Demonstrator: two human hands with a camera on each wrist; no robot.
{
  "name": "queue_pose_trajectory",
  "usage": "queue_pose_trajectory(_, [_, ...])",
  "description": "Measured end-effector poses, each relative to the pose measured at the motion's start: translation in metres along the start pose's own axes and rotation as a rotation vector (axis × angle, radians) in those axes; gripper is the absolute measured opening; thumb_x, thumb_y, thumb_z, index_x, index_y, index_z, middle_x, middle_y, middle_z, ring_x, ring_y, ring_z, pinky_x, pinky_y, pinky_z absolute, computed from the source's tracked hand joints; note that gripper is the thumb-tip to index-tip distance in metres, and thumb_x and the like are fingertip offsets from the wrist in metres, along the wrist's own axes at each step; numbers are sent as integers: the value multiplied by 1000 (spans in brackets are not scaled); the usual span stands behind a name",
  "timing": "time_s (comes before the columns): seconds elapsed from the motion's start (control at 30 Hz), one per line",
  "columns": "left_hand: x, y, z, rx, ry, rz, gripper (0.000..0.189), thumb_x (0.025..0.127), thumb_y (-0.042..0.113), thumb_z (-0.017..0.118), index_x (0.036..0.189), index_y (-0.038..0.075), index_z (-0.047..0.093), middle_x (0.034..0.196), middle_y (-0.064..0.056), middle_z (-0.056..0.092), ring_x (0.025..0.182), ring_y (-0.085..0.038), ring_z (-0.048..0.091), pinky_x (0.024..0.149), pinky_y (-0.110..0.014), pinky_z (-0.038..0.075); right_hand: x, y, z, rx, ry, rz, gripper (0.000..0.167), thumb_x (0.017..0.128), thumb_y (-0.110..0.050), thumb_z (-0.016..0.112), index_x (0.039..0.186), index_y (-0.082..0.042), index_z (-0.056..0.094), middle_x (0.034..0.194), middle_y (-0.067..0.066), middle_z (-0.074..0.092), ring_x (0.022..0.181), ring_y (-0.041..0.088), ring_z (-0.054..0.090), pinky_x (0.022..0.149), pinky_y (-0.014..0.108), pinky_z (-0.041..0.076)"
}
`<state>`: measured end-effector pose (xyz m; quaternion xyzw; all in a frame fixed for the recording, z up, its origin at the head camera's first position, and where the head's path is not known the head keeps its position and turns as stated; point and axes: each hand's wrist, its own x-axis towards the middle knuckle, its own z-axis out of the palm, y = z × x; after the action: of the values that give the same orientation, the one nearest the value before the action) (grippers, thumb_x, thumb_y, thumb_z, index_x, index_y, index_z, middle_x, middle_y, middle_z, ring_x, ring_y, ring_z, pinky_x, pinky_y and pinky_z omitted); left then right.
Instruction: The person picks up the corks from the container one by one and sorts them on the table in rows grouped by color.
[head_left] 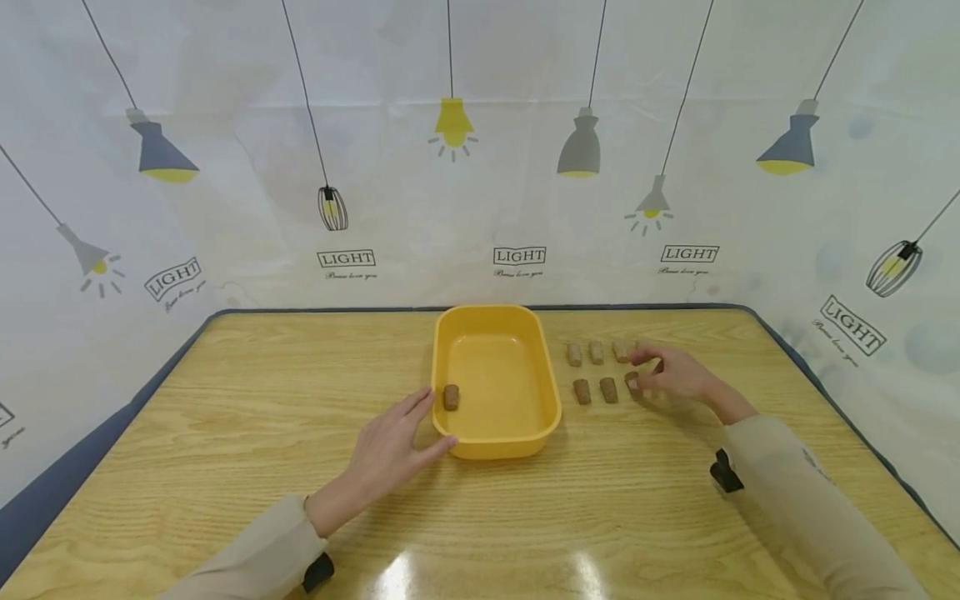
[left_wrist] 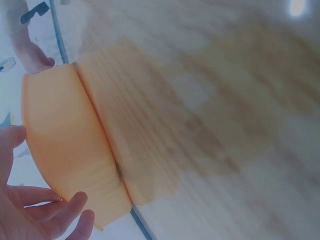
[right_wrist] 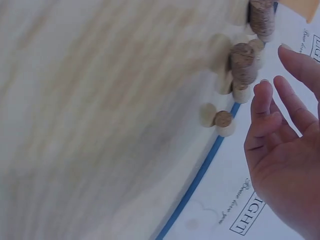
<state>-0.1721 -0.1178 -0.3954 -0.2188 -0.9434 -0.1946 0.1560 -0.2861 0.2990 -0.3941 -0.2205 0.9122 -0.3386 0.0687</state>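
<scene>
A yellow plastic tub point(head_left: 495, 447) stands at the middle of the table, with one brown cork point(head_left: 451, 397) inside near its left wall. My left hand point(head_left: 386, 446) rests on the tub's near left corner, thumb and fingers spread along the outside and rim. To the right of the tub, several corks stand in two rows, among them a front-row cork point(head_left: 582, 392) and a back-row cork point(head_left: 573, 353). My right hand point(head_left: 678, 372) hovers at the right end of these rows, thumb beside the last front cork point(head_left: 632, 382). In the right wrist view, no cork shows between the fingers point(right_wrist: 262, 102).
The wooden table point(head_left: 285, 367) has a dark blue edge along its back. Behind it hangs a pale backdrop point(head_left: 405, 183) printed with lamps and lettering. A black strap point(head_left: 725, 472) hangs below the right sleeve point(head_left: 795, 483).
</scene>
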Motion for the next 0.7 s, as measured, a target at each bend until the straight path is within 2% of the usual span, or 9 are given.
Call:
queue_pose_trajectory(0.07, [0, 0, 0, -2, 0, 0, 70, 79, 51, 56, 126, -1, 47, 128, -12, 45, 106, -29, 50, 74, -41, 46, 4, -6, -2, -10, 10, -14, 38, 82, -12, 62, 114, 6, 51, 110, 24, 51, 87, 31, 52, 68, 37, 44])
queue_pose_trajectory(0.17, [0, 0, -1, -9, -4, -5, 71, 79, 51, 56, 126, -1, 46, 129, -12, 44, 107, -29, 49, 75, -41, 46, 10, -15, -5, -22, 13, -33, 37, 82, -8, 61, 115, 7, 51, 111, 24, 52, 88, 32, 52, 71, 38, 43])
queue_pose_trajectory(0.4, [-1, 0, -1, -13, -7, -10, 71, 79, 51, 57, 127, -1, 46, 129, -12, 44, 107, -29, 49, 76, -42, 45, 28, -34, -9, -60, 5, -69, 38, 82, -10, 61, 116, 3, 51, 109, 23, 52, 71, 19, 54, 63, 34, 44])
queue_pose_trajectory(0.7, [0, 0, -1, -7, -8, -6, 70, 79, 51, 57, 126, -1, 47, 129, -12, 44, 107, -28, 49, 77, -42, 45, 46, -71, -7, -79, -31, -66, 37, 84, -20, 61, 117, -6, 52, 110, 12, 53, 75, 21, 52, 60, 34, 46])
